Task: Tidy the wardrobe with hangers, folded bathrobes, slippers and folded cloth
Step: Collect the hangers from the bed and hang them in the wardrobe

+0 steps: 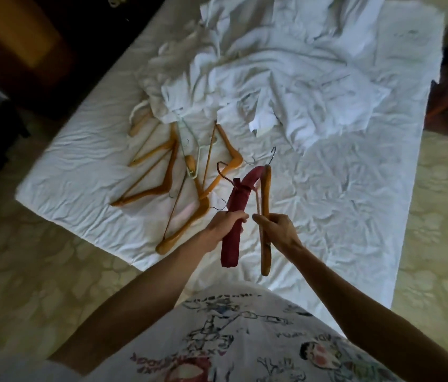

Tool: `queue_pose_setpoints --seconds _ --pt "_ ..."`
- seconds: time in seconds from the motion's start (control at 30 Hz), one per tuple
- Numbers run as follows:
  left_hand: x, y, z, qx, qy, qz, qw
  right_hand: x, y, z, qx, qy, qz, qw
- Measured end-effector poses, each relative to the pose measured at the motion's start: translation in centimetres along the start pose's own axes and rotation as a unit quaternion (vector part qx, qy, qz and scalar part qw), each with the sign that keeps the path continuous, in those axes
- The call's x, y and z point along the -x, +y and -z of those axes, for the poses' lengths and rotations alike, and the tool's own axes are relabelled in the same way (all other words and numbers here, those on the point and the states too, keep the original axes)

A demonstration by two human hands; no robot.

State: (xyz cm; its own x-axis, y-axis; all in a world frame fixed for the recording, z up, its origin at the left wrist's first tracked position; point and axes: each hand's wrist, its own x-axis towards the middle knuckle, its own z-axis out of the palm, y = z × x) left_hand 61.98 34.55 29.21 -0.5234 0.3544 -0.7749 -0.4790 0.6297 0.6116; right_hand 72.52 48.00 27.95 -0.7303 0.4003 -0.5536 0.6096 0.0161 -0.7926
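left hand grips red padded hanger, right hand grips wooden hanger, both arched away from body; loose hangers scattered forward-left on bed, nearer left hand; rumpled white cloth beyond

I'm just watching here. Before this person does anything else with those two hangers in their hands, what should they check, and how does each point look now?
1. Left hand firmly grips the dark red padded hanger: ok.
2. Right hand firmly grips the light brown wooden hanger: ok.
3. Metal hooks of the two held hangers not tangled together: cannot tell, their tops sit close.
4. Held hangers clear of the pile of wooden hangers on the white-sheeted bed: ok.
5. Crumpled white cloths folded: not ok.
6. Wardrobe ready to take them: cannot tell, not in view.
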Motion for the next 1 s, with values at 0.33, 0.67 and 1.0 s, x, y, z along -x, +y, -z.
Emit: queue_pose_setpoints --seconds 0.33,0.67,1.0 --pt "6.9 -4.4 6.7 0.075 0.128 -0.077 0.986 4.0 -6.7 -6.7 0.064 -0.094 0.143 0.983" --pt "18.1 -13.1 18.6 0.18 0.24 -0.137 0.944 7.7 -13.0 -21.7 0.172 -0.241 0.221 0.929" --pt "31.4 -28.1 31.5 0.301 0.355 -0.164 0.87 19.0 -16.7 -43.7 0.202 -0.362 0.267 0.87"
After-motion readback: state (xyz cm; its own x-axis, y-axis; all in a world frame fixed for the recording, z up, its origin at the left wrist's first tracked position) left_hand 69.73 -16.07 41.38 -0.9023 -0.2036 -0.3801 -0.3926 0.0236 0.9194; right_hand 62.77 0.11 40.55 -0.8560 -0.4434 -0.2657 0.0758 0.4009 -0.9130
